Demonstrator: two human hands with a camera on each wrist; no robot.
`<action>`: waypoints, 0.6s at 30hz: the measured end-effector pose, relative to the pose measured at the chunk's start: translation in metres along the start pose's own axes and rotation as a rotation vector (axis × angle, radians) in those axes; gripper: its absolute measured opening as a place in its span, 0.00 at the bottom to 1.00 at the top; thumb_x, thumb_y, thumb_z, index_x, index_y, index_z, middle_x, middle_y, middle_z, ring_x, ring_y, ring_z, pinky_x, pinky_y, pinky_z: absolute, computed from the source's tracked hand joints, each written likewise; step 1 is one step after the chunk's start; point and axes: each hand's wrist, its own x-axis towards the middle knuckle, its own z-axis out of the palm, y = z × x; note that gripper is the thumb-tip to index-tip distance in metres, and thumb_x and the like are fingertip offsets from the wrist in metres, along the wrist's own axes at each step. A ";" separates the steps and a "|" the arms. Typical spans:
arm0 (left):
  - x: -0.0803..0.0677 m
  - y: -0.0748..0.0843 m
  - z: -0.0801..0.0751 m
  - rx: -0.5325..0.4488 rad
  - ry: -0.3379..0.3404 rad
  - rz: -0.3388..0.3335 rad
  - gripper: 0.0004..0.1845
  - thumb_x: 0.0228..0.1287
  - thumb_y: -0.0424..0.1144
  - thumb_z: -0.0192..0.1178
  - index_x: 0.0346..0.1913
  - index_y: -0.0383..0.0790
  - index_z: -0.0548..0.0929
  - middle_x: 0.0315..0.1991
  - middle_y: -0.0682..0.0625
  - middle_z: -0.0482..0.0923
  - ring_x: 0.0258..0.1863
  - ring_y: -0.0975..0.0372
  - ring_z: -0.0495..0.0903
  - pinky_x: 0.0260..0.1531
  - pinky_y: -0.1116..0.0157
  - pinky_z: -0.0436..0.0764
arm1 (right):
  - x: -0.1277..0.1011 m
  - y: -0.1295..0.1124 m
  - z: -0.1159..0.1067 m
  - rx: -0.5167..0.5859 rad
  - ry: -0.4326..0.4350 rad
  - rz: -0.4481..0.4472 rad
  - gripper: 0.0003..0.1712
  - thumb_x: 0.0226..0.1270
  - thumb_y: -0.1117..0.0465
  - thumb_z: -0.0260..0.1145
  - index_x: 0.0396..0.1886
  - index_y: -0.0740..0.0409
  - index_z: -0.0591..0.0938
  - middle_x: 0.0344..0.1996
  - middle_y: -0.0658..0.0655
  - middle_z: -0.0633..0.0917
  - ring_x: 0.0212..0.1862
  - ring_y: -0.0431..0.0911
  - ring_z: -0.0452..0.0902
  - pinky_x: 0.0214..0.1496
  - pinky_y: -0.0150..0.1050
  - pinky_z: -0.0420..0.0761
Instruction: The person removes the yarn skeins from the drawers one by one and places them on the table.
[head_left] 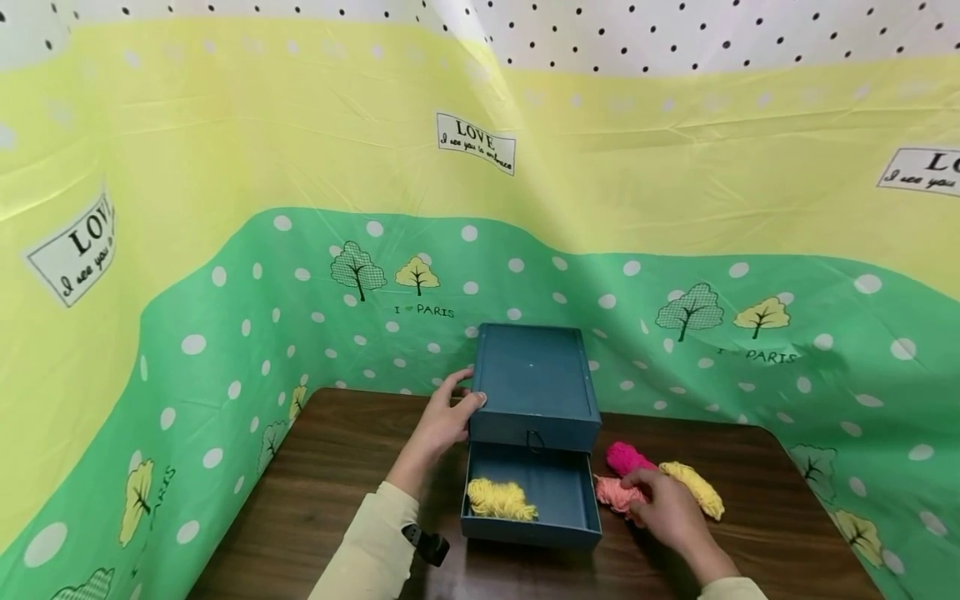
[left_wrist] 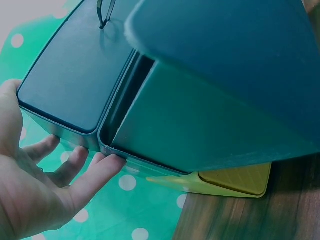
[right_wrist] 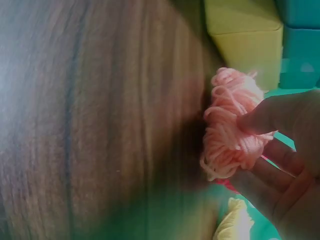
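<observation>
A blue drawer box (head_left: 536, 375) with a loop handle stands on the table, its lower drawer (head_left: 558, 487) pulled out. Inside that drawer, at the left, lies a yellow yarn skein (head_left: 501, 500). My left hand (head_left: 447, 417) rests against the box's left side, thumb at the top edge. In the left wrist view, the fingertips (left_wrist: 77, 156) touch the side wall. To the right of the drawer, my right hand (head_left: 671, 508) pinches a coral yarn skein (right_wrist: 232, 125) between thumb and fingers. A magenta skein (head_left: 628, 458) and a second yellow skein (head_left: 693, 490) lie close by.
Below the blue tiers, a yellow bottom section (left_wrist: 240, 179) shows in the left wrist view. The dark wooden table (head_left: 337, 467) backs onto a hanging green and yellow printed curtain (head_left: 420, 250). A black band (head_left: 427, 546) sits on my left wrist.
</observation>
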 end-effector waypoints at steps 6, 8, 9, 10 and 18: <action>0.000 0.001 0.000 -0.002 0.004 -0.004 0.33 0.72 0.54 0.61 0.77 0.59 0.66 0.66 0.41 0.67 0.60 0.45 0.76 0.52 0.39 0.81 | 0.004 0.006 0.005 -0.013 -0.004 -0.011 0.17 0.50 0.72 0.72 0.40 0.52 0.87 0.26 0.48 0.82 0.22 0.41 0.74 0.32 0.39 0.73; 0.000 0.001 0.000 -0.001 0.006 -0.002 0.33 0.72 0.54 0.61 0.77 0.59 0.67 0.66 0.40 0.67 0.59 0.46 0.77 0.51 0.41 0.82 | 0.004 0.007 0.005 -0.023 0.001 -0.027 0.18 0.49 0.72 0.73 0.40 0.52 0.87 0.27 0.48 0.82 0.24 0.41 0.73 0.33 0.40 0.73; 0.000 0.001 0.000 -0.002 0.007 -0.002 0.33 0.72 0.54 0.61 0.76 0.59 0.67 0.66 0.40 0.67 0.59 0.46 0.77 0.51 0.41 0.82 | 0.004 0.007 0.004 -0.029 0.006 -0.037 0.18 0.48 0.72 0.73 0.40 0.52 0.87 0.28 0.49 0.83 0.25 0.42 0.73 0.34 0.40 0.73; 0.000 0.001 -0.001 -0.002 0.007 -0.002 0.33 0.72 0.54 0.61 0.76 0.59 0.67 0.66 0.40 0.67 0.58 0.46 0.78 0.50 0.42 0.82 | 0.004 0.006 0.003 -0.035 0.011 -0.045 0.18 0.48 0.72 0.74 0.39 0.51 0.87 0.29 0.49 0.83 0.27 0.42 0.74 0.35 0.41 0.74; 0.002 -0.002 -0.001 -0.006 0.002 -0.002 0.33 0.72 0.54 0.61 0.77 0.59 0.67 0.66 0.40 0.66 0.56 0.47 0.79 0.50 0.43 0.83 | 0.000 0.001 -0.006 -0.063 0.021 -0.092 0.17 0.50 0.69 0.78 0.40 0.51 0.89 0.42 0.55 0.88 0.40 0.48 0.81 0.45 0.50 0.81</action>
